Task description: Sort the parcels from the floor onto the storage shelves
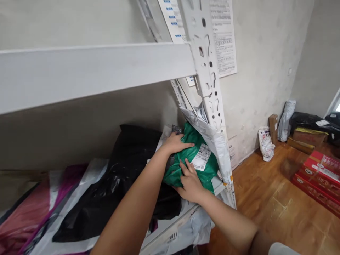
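A green plastic mailing bag [209, 173] with a white printed label [202, 156] lies at the right end of the shelf, against the white upright. My left hand [174, 142] is closed on its upper left side, one digit stretched across the green plastic and the other fingers partly hidden. On the near left part of the bag, my right hand [190, 182] grips with bent fingers, its thumb low by the edge. A large black plastic bag [127, 156] lies to the left, partly behind my left forearm. Grey and white packages [166, 132] show behind my left hand.
A shelf beam [95, 72] crosses above my hands, joining a perforated upright [209, 81]. A white bag [215, 138] hangs along that post. More bagged parcels [29, 212] lie left. Red boxes [318, 177] and wrapped parcels [266, 145] stand on the wooden floor [271, 205].
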`<state>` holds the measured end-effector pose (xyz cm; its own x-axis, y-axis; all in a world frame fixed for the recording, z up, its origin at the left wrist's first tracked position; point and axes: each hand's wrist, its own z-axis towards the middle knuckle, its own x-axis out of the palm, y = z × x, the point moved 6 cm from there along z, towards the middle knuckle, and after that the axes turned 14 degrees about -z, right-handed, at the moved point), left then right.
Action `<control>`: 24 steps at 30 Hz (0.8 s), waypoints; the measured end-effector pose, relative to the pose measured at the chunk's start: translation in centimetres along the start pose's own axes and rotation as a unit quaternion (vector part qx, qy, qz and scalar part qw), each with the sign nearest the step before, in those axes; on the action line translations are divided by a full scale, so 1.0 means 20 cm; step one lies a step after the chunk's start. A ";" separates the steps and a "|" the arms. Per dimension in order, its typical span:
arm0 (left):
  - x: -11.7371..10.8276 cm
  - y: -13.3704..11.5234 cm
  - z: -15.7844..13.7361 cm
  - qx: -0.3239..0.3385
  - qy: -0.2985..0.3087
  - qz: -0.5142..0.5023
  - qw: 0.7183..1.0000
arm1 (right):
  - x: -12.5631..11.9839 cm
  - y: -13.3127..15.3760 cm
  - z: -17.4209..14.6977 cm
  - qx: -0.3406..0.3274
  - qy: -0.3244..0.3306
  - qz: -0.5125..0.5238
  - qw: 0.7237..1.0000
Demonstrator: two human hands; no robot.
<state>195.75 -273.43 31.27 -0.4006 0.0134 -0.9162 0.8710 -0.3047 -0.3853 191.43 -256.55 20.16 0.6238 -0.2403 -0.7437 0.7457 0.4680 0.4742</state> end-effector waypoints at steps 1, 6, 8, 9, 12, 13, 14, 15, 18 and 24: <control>0.03 -0.01 -0.02 -0.002 0.026 0.009 1.000 | -0.01 0.00 -0.01 0.002 0.004 0.000 1.000; 0.08 0.04 -0.08 -0.038 0.061 0.014 0.997 | -0.08 0.02 -0.07 -0.005 -0.005 0.027 1.000; 0.08 0.05 -0.08 -0.040 0.056 0.021 0.997 | -0.09 0.02 -0.12 0.000 -0.013 0.052 0.999; 0.08 0.06 -0.09 -0.041 0.054 0.023 0.997 | -0.09 0.02 -0.15 0.007 -0.020 0.068 0.997; 0.08 0.06 -0.10 -0.044 0.049 0.023 0.998 | -0.11 -0.01 -0.24 0.038 -0.081 0.124 0.988; 0.08 0.06 -0.11 -0.045 0.047 0.021 0.998 | -0.12 -0.03 -0.27 0.054 -0.113 0.140 0.982; 0.08 0.06 -0.12 -0.045 0.045 0.017 0.998 | -0.14 -0.05 -0.29 0.073 -0.147 0.150 0.975; 0.08 0.05 -0.12 -0.045 0.043 0.012 0.998 | -0.15 -0.08 -0.32 0.094 -0.179 0.151 0.968; 0.07 0.05 -0.14 -0.048 0.036 -0.004 0.998 | -0.17 -0.18 -0.34 0.173 -0.235 0.119 0.949; 0.04 0.01 -0.19 -0.056 0.006 -0.058 0.997 | -0.09 -0.53 -0.19 0.351 -0.174 0.153 0.907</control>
<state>196.71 -269.83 29.96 -0.4975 0.0541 -0.8658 0.8455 -0.1930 -0.4979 181.47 -257.86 14.62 0.7715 -0.5021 -0.3908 0.4150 -0.0685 0.9073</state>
